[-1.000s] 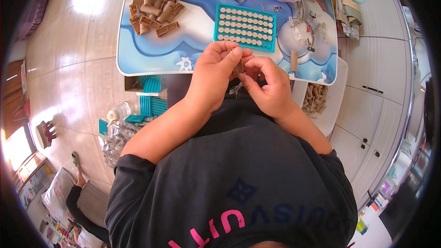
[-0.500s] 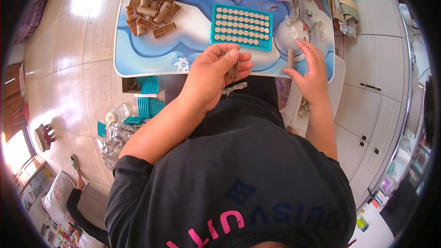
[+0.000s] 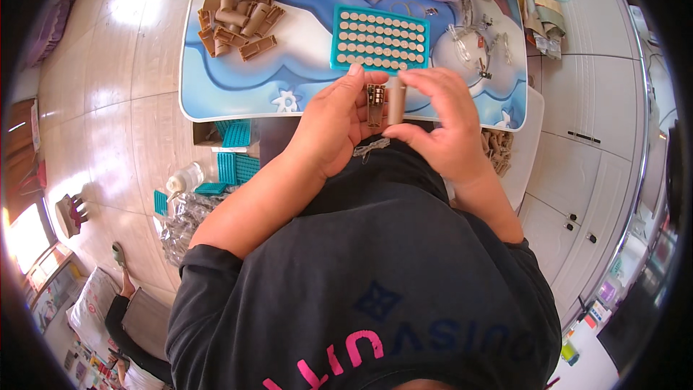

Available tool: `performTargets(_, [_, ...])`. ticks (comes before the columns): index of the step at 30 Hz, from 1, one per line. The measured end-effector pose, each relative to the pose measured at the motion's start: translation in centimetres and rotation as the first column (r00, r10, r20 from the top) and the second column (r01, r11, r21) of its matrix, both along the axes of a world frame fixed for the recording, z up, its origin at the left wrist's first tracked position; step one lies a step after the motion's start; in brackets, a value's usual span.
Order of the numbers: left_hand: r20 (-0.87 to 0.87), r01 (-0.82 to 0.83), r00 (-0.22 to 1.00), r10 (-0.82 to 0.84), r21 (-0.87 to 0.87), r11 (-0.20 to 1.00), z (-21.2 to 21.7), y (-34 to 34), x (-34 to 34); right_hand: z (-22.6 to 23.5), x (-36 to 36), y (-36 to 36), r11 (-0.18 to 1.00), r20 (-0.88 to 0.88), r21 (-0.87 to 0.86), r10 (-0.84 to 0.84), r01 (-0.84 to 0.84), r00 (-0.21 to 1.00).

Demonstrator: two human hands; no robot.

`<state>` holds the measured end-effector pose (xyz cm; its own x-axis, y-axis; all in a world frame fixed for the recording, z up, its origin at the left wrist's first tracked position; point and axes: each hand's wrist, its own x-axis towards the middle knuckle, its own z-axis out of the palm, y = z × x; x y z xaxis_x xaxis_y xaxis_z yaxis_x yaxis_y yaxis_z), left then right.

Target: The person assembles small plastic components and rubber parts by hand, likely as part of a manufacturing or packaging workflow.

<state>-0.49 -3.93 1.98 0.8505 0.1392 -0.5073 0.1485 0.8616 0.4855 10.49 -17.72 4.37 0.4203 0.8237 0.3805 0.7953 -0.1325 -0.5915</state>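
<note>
Presently my left hand (image 3: 336,126) pinches a small brown open case (image 3: 375,105) and my right hand (image 3: 440,123) grips a tan tube (image 3: 395,101) beside it, over the blue table (image 3: 238,87) edge. Teal tray (image 3: 380,39) just beyond; brown pieces (image 3: 242,18) far left.

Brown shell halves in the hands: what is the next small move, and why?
Probably bring the two pieces together and press them shut. The left hand holds an open brown half-shell with its inside parts facing up, and the right hand holds a plain brown cover piece upright right beside it, nearly touching, above the edge of the blue table.
</note>
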Motion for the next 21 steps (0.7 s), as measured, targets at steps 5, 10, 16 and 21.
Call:
performTargets(5, [0.026,-0.004,1.000,0.004,0.004,1.000,-0.1,-0.2,0.0,-0.4,-0.7,1.2,0.996,0.016,-0.011,0.086,-0.085,0.996])
performTargets(10, [0.047,0.001,0.999,-0.002,0.022,1.000,0.0,-0.1,-0.2,-0.5,-0.7,1.4,0.995,0.047,-0.037,0.098,-0.096,0.994])
performTargets(16, [0.037,-0.002,0.999,0.001,0.028,1.000,0.2,-0.1,-0.2,-0.7,-0.9,1.4,0.995,0.045,-0.023,0.100,-0.099,0.994])
performTargets(21, [0.033,-0.026,0.999,0.025,0.033,0.999,0.5,-0.3,-0.2,-0.8,-1.0,1.4,0.996,0.042,-0.007,0.087,-0.087,0.995])
